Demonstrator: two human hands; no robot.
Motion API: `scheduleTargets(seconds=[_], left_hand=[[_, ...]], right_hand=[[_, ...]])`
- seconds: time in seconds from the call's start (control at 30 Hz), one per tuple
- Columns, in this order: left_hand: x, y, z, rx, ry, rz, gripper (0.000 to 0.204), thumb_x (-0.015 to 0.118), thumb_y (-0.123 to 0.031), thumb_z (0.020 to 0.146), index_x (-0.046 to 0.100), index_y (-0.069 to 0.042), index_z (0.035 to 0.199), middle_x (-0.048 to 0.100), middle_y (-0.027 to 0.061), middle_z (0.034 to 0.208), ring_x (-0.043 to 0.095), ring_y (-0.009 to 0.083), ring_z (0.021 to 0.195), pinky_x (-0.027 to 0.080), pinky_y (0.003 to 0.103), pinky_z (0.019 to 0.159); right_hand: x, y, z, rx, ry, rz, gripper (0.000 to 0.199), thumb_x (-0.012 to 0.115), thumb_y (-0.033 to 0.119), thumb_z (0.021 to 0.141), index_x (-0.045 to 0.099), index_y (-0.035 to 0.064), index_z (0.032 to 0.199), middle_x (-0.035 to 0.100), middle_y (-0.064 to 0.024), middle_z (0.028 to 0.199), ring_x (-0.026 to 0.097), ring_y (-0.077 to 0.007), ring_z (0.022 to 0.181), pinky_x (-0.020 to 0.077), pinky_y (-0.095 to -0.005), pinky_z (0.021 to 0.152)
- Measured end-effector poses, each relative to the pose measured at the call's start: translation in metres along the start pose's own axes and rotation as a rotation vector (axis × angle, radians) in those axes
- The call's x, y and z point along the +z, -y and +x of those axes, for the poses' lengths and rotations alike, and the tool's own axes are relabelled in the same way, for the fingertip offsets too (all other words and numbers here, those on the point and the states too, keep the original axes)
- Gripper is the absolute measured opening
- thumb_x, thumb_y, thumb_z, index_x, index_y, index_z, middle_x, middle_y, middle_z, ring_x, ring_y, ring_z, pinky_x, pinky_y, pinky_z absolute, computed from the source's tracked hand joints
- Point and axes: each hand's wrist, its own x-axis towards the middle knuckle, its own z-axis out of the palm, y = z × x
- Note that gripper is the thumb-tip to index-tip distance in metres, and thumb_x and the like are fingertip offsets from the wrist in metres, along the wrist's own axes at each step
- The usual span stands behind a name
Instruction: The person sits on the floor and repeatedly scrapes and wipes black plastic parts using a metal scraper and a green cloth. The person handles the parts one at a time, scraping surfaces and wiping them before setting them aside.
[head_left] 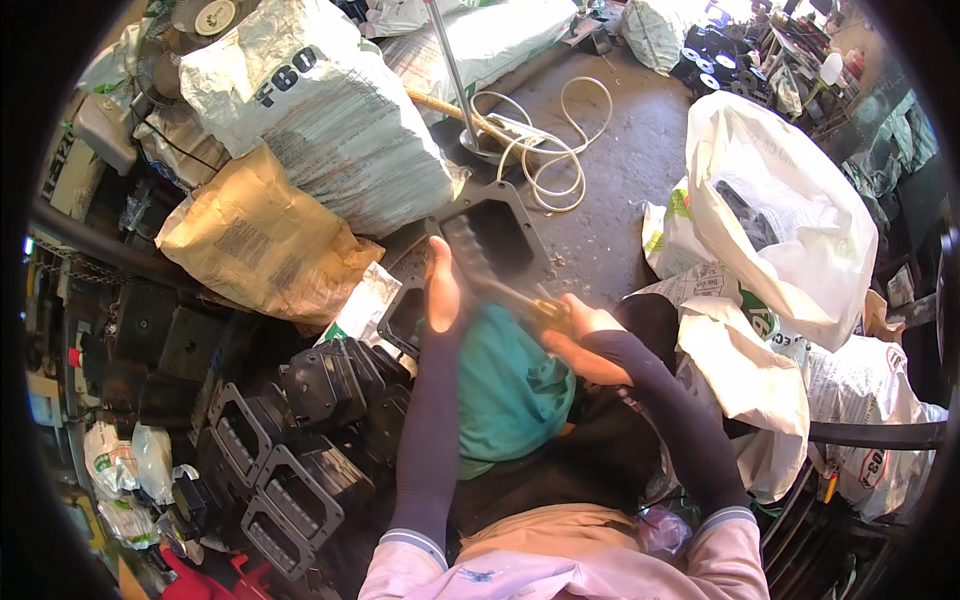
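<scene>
My left hand (pixel 441 287) grips the left side of a black plastic housing (pixel 540 235), a box-like part with a flanged rectangular opening and ribs inside. It is held tilted above my lap. My right hand (pixel 590 345) is closed around a thin tool (pixel 541 306) with a yellowish handle, blurred by motion. The tool's slim end points at the housing's lower edge; whether it touches cannot be told, nor its exact kind. A teal cloth (pixel 520 385) lies over my lap below both hands. Behind my left wrist sits another black housing (pixel 404 316).
Several similar black housings (pixel 290 500) are piled at my left. A brown paper sack (pixel 270 240) and a large white sack (pixel 330 130) stand at the far left. An open white sack (pixel 730 150) stands at right. A pale cable (pixel 575 150) lies coiled on the floor ahead.
</scene>
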Motion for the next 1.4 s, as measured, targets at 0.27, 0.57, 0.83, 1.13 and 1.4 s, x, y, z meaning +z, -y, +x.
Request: scheduleTargets(seconds=[0.27,0.57,0.83,1.13,1.4], left_hand=[[-0.003,-0.004,0.003,-0.140,0.069,-0.047,0.067,0.043,-0.062,0.100,0.054,-0.005,0.133,0.064,0.0082,0.115,0.064,0.0202,0.102,0.054,0.037,0.089],[-0.005,-0.005,0.000,-0.094,0.129,-0.008,0.058,0.040,-0.052,0.105,0.058,0.000,0.125,0.066,0.0087,0.111,0.066,0.0173,0.096,0.055,0.030,0.085],[-0.008,0.002,0.002,-0.046,0.039,0.073,0.063,0.046,-0.059,0.100,0.057,-0.004,0.131,0.066,0.0080,0.112,0.065,0.0194,0.099,0.054,0.034,0.086],[0.003,-0.002,-0.004,-0.089,0.072,0.043,0.058,0.041,-0.054,0.104,0.056,-0.003,0.129,0.064,0.0062,0.109,0.065,0.0169,0.095,0.055,0.031,0.083],[0.006,-0.007,-0.002,-0.094,0.009,-0.050,0.066,0.043,-0.063,0.100,0.055,-0.007,0.133,0.064,0.0055,0.111,0.064,0.0190,0.094,0.054,0.035,0.082]], right_hand=[[-0.010,-0.016,0.037,0.133,-0.295,0.123,0.036,0.062,0.024,0.094,0.055,-0.0008,0.118,0.068,-0.0211,0.104,0.066,-0.0327,0.098,0.0500,-0.0408,0.086],[-0.011,-0.034,0.013,0.087,0.088,0.431,0.025,0.058,0.017,0.098,0.051,0.0034,0.118,0.056,-0.0034,0.073,0.054,-0.0109,0.057,0.0459,-0.0282,0.050],[-0.021,-0.023,-0.030,0.208,0.151,0.280,0.032,0.059,0.023,0.098,0.049,0.0032,0.122,0.057,-0.0041,0.071,0.056,-0.0109,0.058,0.0473,-0.0283,0.051],[0.012,-0.011,-0.033,0.012,0.018,-0.039,0.037,0.063,0.026,0.096,0.047,0.0000,0.117,0.066,-0.0292,0.085,0.067,-0.0448,0.079,0.0508,-0.0482,0.068],[0.024,-0.008,-0.047,0.042,0.018,-0.053,0.035,0.063,0.021,0.094,0.045,0.0004,0.116,0.066,-0.0305,0.084,0.065,-0.0487,0.082,0.0511,-0.0507,0.070]])
